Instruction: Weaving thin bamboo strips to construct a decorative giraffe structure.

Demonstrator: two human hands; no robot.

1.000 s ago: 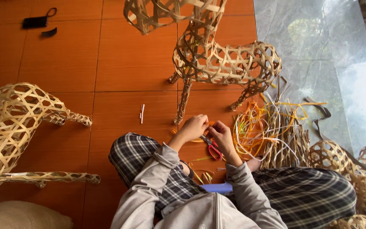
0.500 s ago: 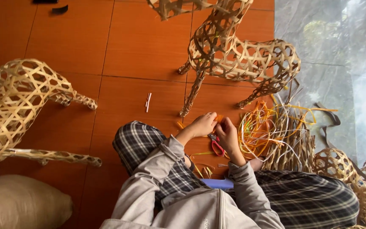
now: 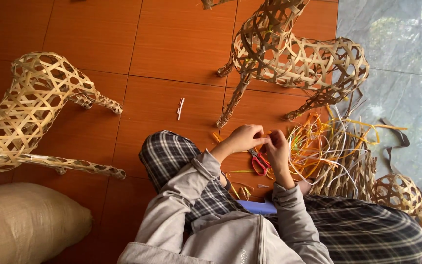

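I sit on an orange tiled floor (image 3: 172, 44) in plaid trousers and a grey jacket. My left hand (image 3: 242, 138) and my right hand (image 3: 275, 149) meet in front of me, fingertips pinched together on a thin orange strip (image 3: 265, 142). Red-handled scissors (image 3: 259, 162) lie on the floor just below my hands. A tangle of orange, yellow and white strips (image 3: 318, 146) spreads to the right of my right hand. A woven bamboo animal frame (image 3: 299, 58) stands just beyond my hands.
A second woven animal frame (image 3: 35, 107) lies at the left. A tan sack (image 3: 25, 225) sits at the lower left. Small woven baskets (image 3: 401, 195) rest at the right by a grey stone slab (image 3: 387, 44). A short white piece (image 3: 180, 108) lies on the tiles.
The view has tilted down and left, so the frames sit higher and the sack shows more. My hands stay together on the strip above the scissors.
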